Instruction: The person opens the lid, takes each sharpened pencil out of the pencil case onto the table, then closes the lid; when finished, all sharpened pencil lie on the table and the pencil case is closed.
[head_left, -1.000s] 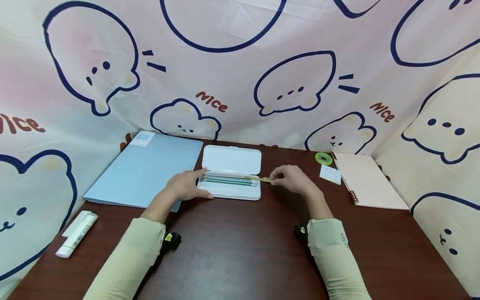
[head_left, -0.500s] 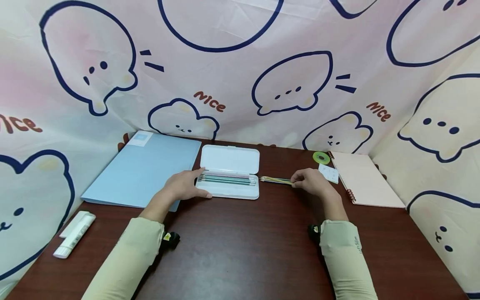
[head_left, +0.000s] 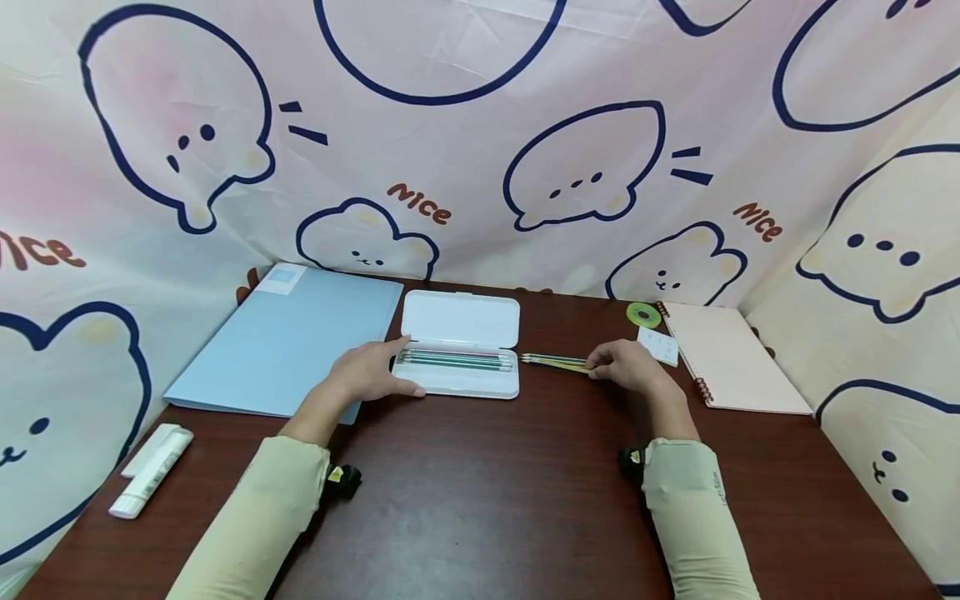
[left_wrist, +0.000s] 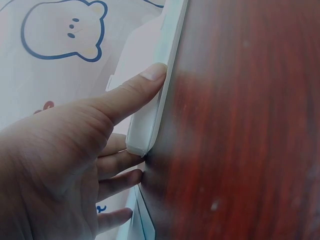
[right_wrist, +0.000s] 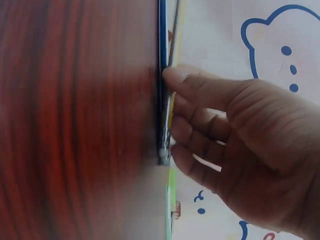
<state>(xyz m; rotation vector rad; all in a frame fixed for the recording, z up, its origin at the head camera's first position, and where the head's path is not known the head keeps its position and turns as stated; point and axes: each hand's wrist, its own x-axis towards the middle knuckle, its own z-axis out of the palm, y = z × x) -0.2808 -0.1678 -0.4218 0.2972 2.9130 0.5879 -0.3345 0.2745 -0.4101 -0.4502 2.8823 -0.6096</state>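
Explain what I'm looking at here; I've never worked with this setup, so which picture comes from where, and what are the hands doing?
No machine: a person's two bare hands. The wide picture comes from a head camera; the two close-ups come from cameras on each wrist. On the brown table lies an open white pencil case with pencils inside. The left hand rests against its left end, thumb along the front edge. The right hand pinches a few pencils lying beside the case. Around them: a blue folder, a pink notebook, a green tape roll and a white tube.
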